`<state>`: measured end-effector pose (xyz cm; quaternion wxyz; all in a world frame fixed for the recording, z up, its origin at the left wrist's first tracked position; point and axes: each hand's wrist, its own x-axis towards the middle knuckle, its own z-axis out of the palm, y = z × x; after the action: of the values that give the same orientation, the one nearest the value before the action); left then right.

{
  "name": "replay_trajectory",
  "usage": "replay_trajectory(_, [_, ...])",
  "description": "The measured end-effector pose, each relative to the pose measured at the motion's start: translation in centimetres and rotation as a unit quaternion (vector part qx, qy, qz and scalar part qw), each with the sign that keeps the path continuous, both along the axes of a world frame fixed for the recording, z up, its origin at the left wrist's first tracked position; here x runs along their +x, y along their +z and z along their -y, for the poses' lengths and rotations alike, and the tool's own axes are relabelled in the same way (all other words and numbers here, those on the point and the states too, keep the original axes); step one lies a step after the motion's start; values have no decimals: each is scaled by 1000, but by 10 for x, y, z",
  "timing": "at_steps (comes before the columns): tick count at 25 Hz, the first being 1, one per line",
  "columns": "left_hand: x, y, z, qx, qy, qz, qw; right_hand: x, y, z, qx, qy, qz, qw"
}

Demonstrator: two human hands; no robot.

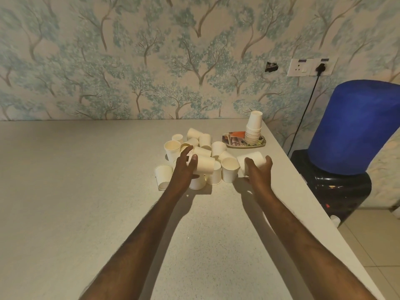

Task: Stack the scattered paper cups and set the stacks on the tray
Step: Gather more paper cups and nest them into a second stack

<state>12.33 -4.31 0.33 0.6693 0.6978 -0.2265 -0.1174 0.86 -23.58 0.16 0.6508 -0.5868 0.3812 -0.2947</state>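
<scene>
Several white paper cups [217, 148] lie scattered in a pile on the pale table [86, 191], some upright, some tipped over. My left hand [184, 167] grips a cup lying on its side [205, 164] at the pile's near edge. My right hand [258, 172] holds another sideways cup [251, 159] just right of the pile. A patterned tray [232, 140] sits at the back right, with one tall upside-down stack of cups [253, 129] standing on it.
The table's right edge [303, 180] runs close beside my right hand. Beyond it stands a water dispenser with a blue bottle [357, 126]. A tree-patterned wall [151, 61] backs the table, with a socket panel [309, 67] and a plugged-in cable.
</scene>
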Motion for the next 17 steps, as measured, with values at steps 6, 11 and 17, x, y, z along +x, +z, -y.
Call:
replay_trajectory(6, [-11, 9, 10, -34, -3, -20, 999, 11, 17, -52, 123, 132, 133, 975])
replay_trajectory(11, [-13, 11, 7, -17, -13, -8, 1000, 24, 20, -81, 83, 163, 89, 979])
replay_trajectory(17, [0, 12, -10, -36, 44, -13, 998, 36, 8, -60, -225, 130, -30, 965])
